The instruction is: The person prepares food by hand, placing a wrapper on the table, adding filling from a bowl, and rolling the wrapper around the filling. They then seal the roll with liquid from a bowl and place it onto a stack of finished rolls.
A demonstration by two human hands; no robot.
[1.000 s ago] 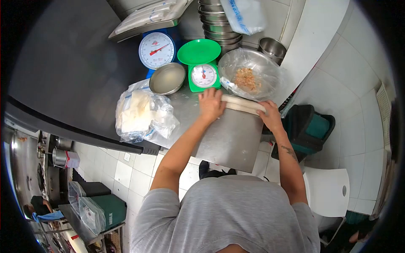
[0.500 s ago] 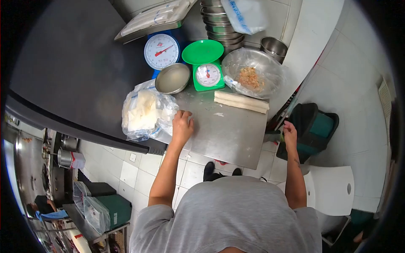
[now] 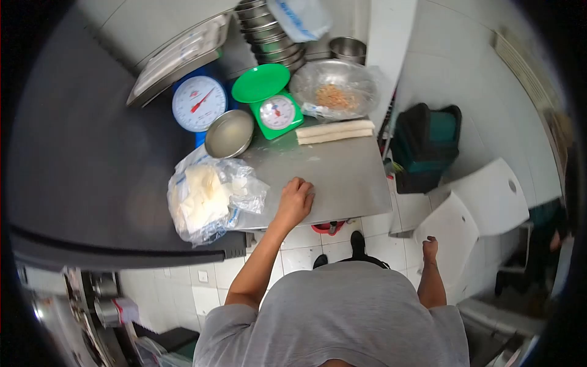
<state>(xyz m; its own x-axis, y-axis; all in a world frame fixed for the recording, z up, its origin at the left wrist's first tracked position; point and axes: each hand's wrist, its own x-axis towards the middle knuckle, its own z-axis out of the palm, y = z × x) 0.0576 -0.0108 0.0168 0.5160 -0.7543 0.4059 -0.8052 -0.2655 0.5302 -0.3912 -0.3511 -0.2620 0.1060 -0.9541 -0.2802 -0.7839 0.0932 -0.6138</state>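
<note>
My left hand [image 3: 296,199] is on the steel tabletop [image 3: 351,183], near its front edge, with the fingers curled under. What lies beneath the fingers, if anything, is hidden. A plastic bag of pale, flat dough sheets [image 3: 205,199] lies to its left, apart from the hand. Beyond the hand, two long pale rolls [image 3: 336,131] lie side by side. My right hand [image 3: 430,248] hangs off the table in front of the white chair [image 3: 455,226], its fingers closed in a loose fist and no object showing.
Along the back stand a blue dial scale [image 3: 199,104], a metal bowl [image 3: 230,134], a green scale [image 3: 277,112] and a plastic-lined bowl of orange filling [image 3: 335,96]. Stacked metal bowls [image 3: 269,37] are behind. A dark green bin [image 3: 428,147] stands right of the table.
My left hand has moved right, away from the plastic bag, along the table's front. My right hand has moved back from beside the bin to the chair. The view has turned and shifted.
</note>
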